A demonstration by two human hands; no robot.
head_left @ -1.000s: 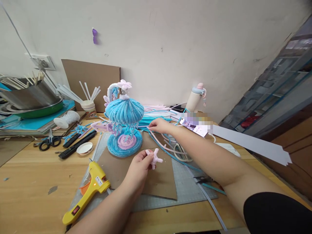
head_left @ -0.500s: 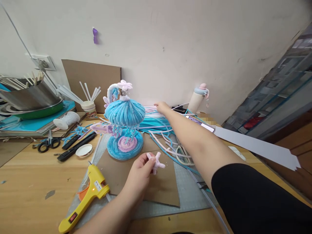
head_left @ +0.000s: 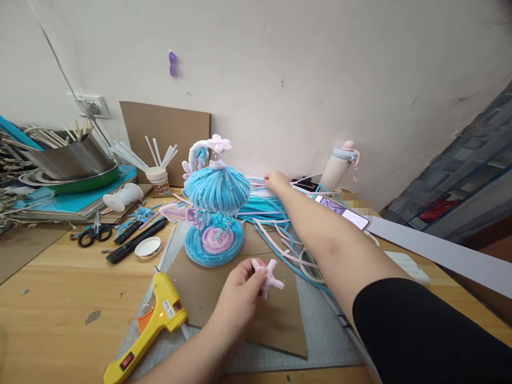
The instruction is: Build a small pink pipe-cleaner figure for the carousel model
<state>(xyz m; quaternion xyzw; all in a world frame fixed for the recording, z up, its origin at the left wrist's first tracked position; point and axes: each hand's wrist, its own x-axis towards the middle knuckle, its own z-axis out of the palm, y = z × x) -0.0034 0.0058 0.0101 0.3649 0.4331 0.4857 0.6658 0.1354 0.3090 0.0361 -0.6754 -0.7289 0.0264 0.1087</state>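
Note:
My left hand [head_left: 243, 288] pinches a small pale pink starfish-like shape [head_left: 272, 278] of fuzzy pipe cleaner between thumb and fingers, above a brown cardboard sheet [head_left: 276, 325]. Stretched out to the back, my right hand [head_left: 277, 182] has curled fingers at the pile of pink and blue pipe cleaners [head_left: 264, 207]; its fingertips are too small to show what they grip. Left of it stands a blue pipe-cleaner jellyfish [head_left: 218, 189] over a round blue and pink base [head_left: 196, 249], with a pink flower [head_left: 220, 143] on a curved stem above.
A yellow glue gun [head_left: 166, 304] lies at front left on the cutting mat [head_left: 320, 333]. Black-handled scissors [head_left: 95, 233], a black cutter [head_left: 138, 241] and a white lid [head_left: 148, 247] are behind it. A phone [head_left: 342, 212] and a bottle [head_left: 338, 168] stand beyond my right arm.
The view has turned left, so everything sits further right. My right hand's fingers have curled in at the pipe-cleaner pile. My left hand keeps the pink shape.

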